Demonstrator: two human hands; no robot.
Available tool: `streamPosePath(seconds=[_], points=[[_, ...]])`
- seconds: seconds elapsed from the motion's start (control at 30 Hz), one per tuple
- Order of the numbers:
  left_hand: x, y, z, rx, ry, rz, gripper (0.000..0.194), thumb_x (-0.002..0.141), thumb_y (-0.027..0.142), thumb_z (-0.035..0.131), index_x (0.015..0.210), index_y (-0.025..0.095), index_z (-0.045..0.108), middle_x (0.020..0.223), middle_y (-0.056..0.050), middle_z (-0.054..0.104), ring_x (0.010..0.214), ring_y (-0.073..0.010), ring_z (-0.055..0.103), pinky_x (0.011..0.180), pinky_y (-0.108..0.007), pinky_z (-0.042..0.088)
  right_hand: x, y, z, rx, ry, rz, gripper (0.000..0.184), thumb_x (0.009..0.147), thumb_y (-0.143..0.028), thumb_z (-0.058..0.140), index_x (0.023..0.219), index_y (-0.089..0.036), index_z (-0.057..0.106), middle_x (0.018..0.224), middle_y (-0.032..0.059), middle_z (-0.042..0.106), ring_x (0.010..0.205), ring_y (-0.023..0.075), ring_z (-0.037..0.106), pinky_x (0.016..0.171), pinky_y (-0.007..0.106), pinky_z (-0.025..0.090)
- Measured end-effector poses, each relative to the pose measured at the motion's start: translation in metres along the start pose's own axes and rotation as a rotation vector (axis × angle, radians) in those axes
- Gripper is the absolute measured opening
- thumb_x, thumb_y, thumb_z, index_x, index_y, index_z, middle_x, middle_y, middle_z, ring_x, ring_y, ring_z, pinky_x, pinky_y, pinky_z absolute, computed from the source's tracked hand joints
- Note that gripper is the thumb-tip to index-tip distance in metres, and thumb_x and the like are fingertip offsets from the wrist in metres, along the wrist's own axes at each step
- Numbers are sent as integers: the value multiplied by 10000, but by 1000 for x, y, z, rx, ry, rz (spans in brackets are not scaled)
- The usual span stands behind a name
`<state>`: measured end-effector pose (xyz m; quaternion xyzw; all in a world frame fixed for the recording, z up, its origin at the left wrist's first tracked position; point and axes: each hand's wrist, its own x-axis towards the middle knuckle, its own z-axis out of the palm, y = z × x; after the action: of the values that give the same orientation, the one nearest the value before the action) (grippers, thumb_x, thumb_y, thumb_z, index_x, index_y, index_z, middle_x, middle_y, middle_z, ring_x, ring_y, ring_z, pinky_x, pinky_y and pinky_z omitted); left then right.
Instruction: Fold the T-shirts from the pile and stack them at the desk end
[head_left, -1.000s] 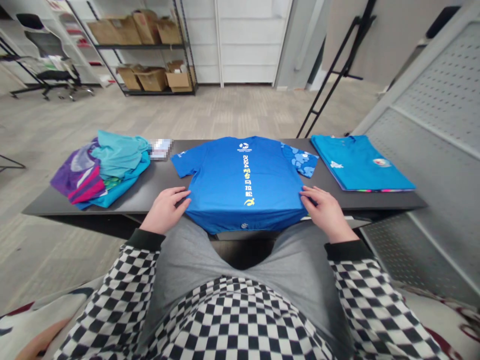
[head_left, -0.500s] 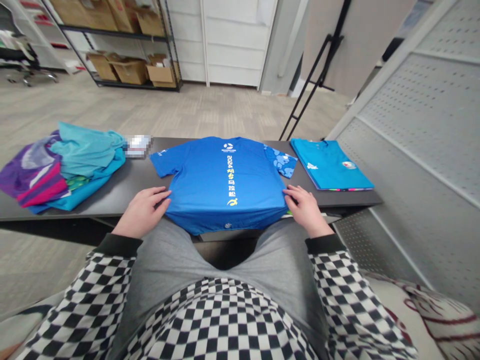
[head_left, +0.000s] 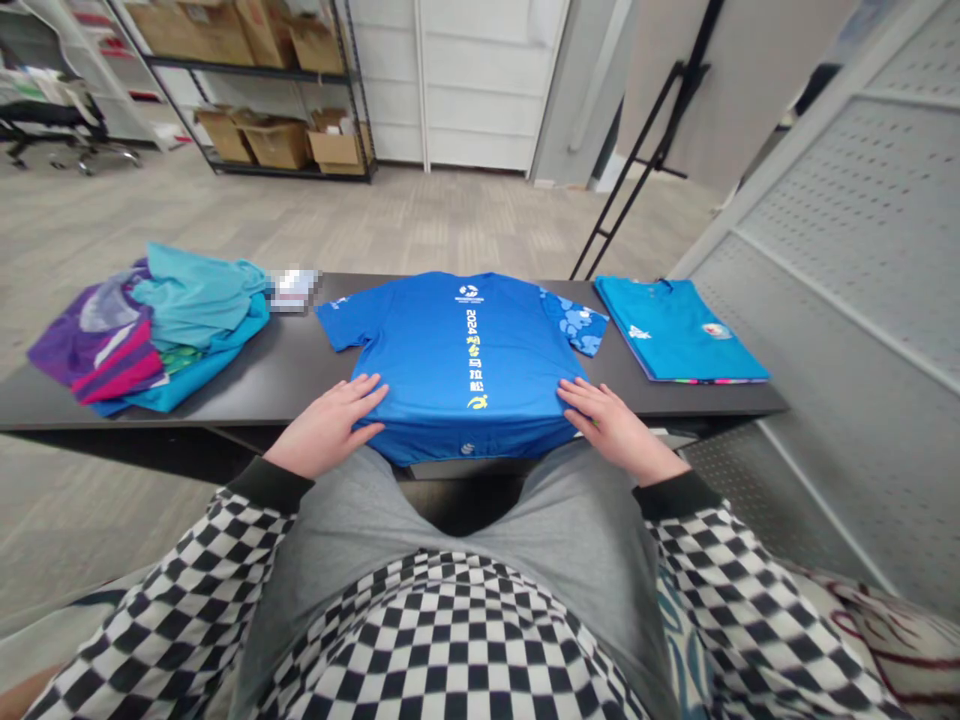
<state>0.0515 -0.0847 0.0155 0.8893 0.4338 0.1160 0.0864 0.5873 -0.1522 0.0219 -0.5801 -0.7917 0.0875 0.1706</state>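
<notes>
A blue T-shirt (head_left: 420, 350) lies spread on the dark table (head_left: 300, 375), its sleeves out to the sides and its hem hanging over the near edge. White and yellow print runs down its middle. My left hand (head_left: 330, 423) rests on the shirt's lower left side, fingers stretched out and thumb apart. On the lower right side lies my right hand (head_left: 609, 418), its fingers also extended flat on the cloth. Neither hand grips the fabric.
Crumpled purple, pink and turquoise clothes (head_left: 202, 300) lie on the table's left. Beside them is a small blurred item (head_left: 294, 288). Folded blue shirts (head_left: 679, 335) are stacked at the right. A perforated grey panel (head_left: 862, 290) borders the right side; shelves with cardboard boxes (head_left: 277, 140) stand behind.
Both hands have moved inward from the shirt's side edges onto its lower part, fingers now flatter. The camera view has shifted slightly left. The shirt stays spread out.
</notes>
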Motion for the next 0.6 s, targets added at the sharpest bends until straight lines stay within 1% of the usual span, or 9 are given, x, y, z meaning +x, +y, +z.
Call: streamPosePath(seconds=[0.07, 0.13, 0.2, 0.3, 0.37, 0.4, 0.43, 0.5, 0.6], points=[[0, 2, -1, 35, -1, -1, 701, 1135, 614, 463, 1710, 227, 564, 1802, -152, 479, 1684, -366, 447, 1402, -613, 323, 0, -3, -3, -23, -4, -17, 476, 1133, -390, 539, 1573, -319, 708, 1687, 110, 626, 1628, 364, 527, 1331, 745, 363], [2, 15, -2, 80, 11, -5, 688, 1134, 560, 491, 1739, 235, 520, 1807, -154, 468, 1700, -376, 417, 1411, -659, 267, 4, -18, -3, -46, 14, -55, 492, 1133, -392, 554, 1596, -295, 691, 1701, 121, 610, 1641, 378, 507, 1340, 735, 364], [10, 36, -1, 107, 23, 16, 710, 1127, 534, 531, 1770, 239, 467, 1821, -153, 444, 1718, -376, 381, 1421, -669, 221, 11, -44, 0, -56, 28, -120, 536, 1132, -402, 580, 1650, -281, 641, 1723, 124, 584, 1659, 379, 480, 1359, 711, 358], [30, 71, 5, 109, -2, 116, 770, 1117, 523, 581, 1799, 212, 404, 1851, -154, 388, 1737, -350, 345, 1437, -594, 226, 31, -89, 13, -74, -7, -237, 657, 1109, -405, 646, 1741, -274, 526, 1780, 113, 514, 1698, 373, 417, 1385, 677, 339], [46, 87, 12, 123, -30, 163, 817, 1104, 525, 614, 1815, 211, 366, 1866, -152, 355, 1746, -342, 327, 1440, -560, 229, 46, -111, 25, -101, -37, -280, 786, 1071, -391, 711, 1793, -252, 434, 1825, 126, 440, 1724, 379, 360, 1400, 662, 316], [53, 91, 16, 136, -40, 166, 843, 1095, 526, 632, 1824, 217, 345, 1873, -151, 341, 1749, -342, 317, 1440, -555, 228, 53, -118, 31, -117, -48, -288, 860, 1048, -386, 744, 1815, -243, 384, 1842, 136, 406, 1735, 387, 334, 1405, 661, 304], [58, 93, 19, 151, -47, 161, 868, 1086, 528, 648, 1832, 223, 326, 1877, -150, 330, 1752, -346, 309, 1439, -556, 228, 58, -122, 37, -134, -54, -288, 932, 1025, -386, 774, 1833, -236, 335, 1854, 145, 377, 1741, 397, 313, 1409, 663, 291], [66, 91, 22, 176, -56, 143, 905, 1072, 523, 673, 1843, 235, 297, 1880, -148, 324, 1753, -353, 304, 1434, -565, 235, 66, -122, 44, -168, -62, -279, 1045, 985, -394, 821, 1853, -232, 263, 1865, 161, 349, 1741, 420, 302, 1407, 676, 278], [67, 82, 21, 200, -64, 141, 899, 1063, 484, 690, 1844, 273, 297, 1885, -121, 322, 1749, -347, 316, 1427, -563, 253, 68, -110, 47, -212, -72, -269, 1101, 951, -366, 846, 1857, -230, 236, 1863, 174, 350, 1726, 433, 337, 1397, 677, 293]])
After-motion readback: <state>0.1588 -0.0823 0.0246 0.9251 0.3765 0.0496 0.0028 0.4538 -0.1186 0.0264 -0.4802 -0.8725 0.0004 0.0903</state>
